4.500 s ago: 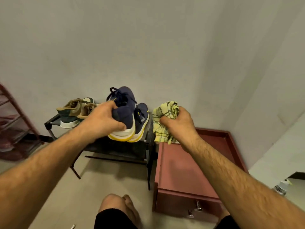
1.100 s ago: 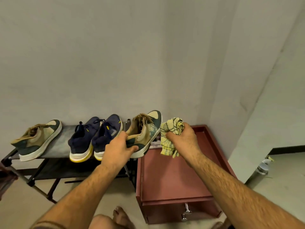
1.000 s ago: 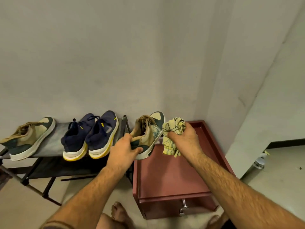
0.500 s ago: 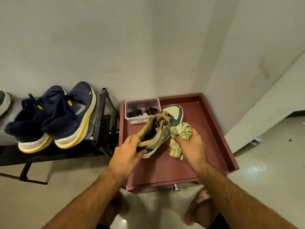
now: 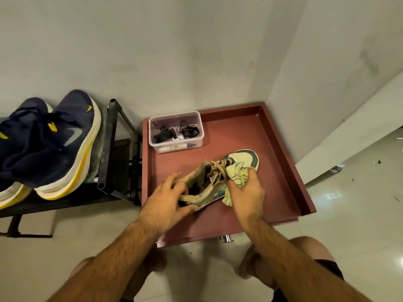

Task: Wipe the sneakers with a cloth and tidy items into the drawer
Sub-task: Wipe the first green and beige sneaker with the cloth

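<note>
At centre frame the left hand (image 5: 168,200) grips the heel of the tan sneaker (image 5: 220,178) above the red cabinet top (image 5: 270,171). To its right, the right hand's fingers (image 5: 250,177) curl round the yellow cloth (image 5: 238,176), pressing it beside the laces. The wipe would likely go best with the heel held firm and strokes toward the toe.

We take this for a home entryway corner, plain plastered walls (image 5: 174,51), glossy tiled floor (image 5: 349,214); a black metal shoe rack (image 5: 113,149) holding navy sneakers (image 5: 54,144), a low red cabinet (image 5: 283,153) beside it
</note>
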